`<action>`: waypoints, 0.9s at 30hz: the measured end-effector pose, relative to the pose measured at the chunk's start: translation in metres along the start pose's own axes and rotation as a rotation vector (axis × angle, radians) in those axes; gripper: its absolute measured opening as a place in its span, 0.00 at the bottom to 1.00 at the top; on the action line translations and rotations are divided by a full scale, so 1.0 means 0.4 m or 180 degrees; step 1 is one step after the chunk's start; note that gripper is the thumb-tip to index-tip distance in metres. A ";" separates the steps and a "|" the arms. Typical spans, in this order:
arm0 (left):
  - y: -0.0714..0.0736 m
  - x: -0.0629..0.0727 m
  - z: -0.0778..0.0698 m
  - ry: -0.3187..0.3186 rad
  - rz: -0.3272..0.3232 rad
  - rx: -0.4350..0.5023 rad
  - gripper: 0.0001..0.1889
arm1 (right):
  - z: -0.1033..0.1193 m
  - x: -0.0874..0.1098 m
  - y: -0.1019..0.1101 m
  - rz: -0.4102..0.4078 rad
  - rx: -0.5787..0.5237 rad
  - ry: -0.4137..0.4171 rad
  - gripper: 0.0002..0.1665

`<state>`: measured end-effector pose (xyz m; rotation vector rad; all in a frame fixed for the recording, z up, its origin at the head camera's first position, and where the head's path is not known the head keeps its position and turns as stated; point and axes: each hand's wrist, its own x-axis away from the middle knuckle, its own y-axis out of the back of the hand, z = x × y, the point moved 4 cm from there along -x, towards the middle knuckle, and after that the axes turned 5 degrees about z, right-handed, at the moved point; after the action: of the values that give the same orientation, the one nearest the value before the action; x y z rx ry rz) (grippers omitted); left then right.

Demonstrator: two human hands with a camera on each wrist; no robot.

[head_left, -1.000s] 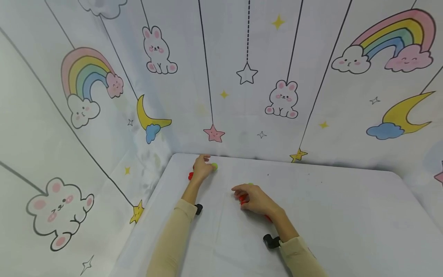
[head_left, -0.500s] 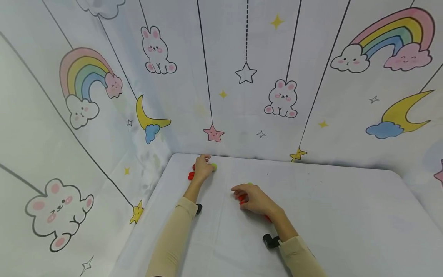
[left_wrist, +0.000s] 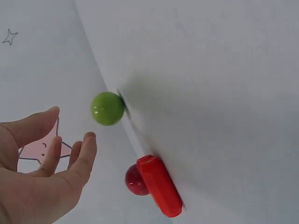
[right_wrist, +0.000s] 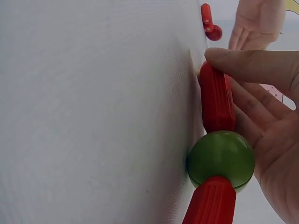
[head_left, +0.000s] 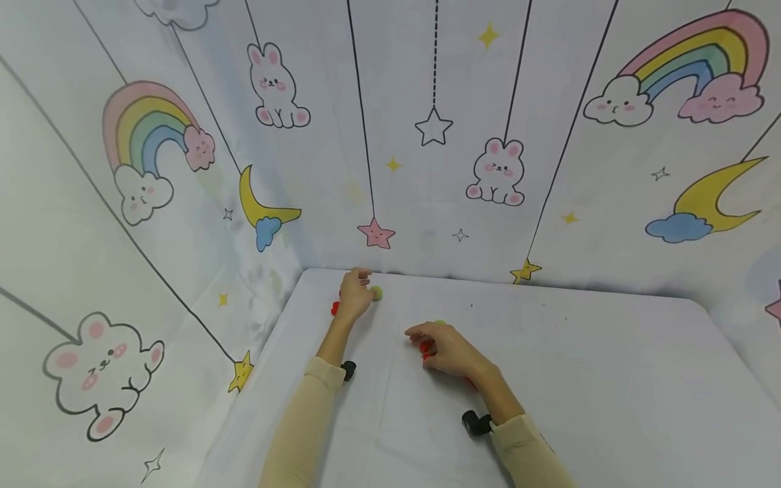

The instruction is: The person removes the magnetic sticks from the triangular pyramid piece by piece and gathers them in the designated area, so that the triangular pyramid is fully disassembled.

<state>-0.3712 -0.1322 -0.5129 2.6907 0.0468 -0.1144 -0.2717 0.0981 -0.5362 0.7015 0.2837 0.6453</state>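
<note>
My left hand (head_left: 356,296), fingers relaxed and apart, hovers at the table's far left corner. In the left wrist view, a glossy green ball (left_wrist: 107,108) lies just off its fingertips. Further down that view, a red faceted bar (left_wrist: 161,186) leans against a dark red ball (left_wrist: 135,181). My right hand (head_left: 447,349) is loosely arched over a red ribbed bar (right_wrist: 217,100), its thumb tip overlapping the bar's end in the right wrist view. Another green ball (right_wrist: 222,158) sits behind that bar, with a second red ribbed bar (right_wrist: 211,203) nearer the camera.
A white cloth covers the table (head_left: 586,379). White curtains printed with rainbows (head_left: 702,68), bunnies and stars rise behind it and along the left. A black wrist camera (head_left: 476,423) sits at the right sleeve, another (head_left: 348,371) at the left.
My left hand and forearm have shifted slightly left. My right hand has edged a little left, showing slightly more of the red piece under it. The balls and bars look unmoved.
</note>
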 end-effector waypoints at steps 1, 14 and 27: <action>0.003 0.007 -0.008 -0.0041 -0.0018 0.0057 0.25 | 0.001 -0.001 0.001 0.0000 -0.0013 0.0007 0.41; -0.038 0.115 -0.056 -0.0136 0.0513 0.0293 0.20 | -0.004 0.012 0.038 -0.0070 -0.0444 -0.0099 0.37; -0.111 0.192 -0.073 -0.0074 0.0890 0.0380 0.22 | -0.003 0.061 0.111 -0.0157 -0.0037 -0.0554 0.37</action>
<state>-0.2949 -0.0782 -0.5125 2.7819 -0.3526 -0.0633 -0.2736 0.1400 -0.5076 0.7324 0.1360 0.5349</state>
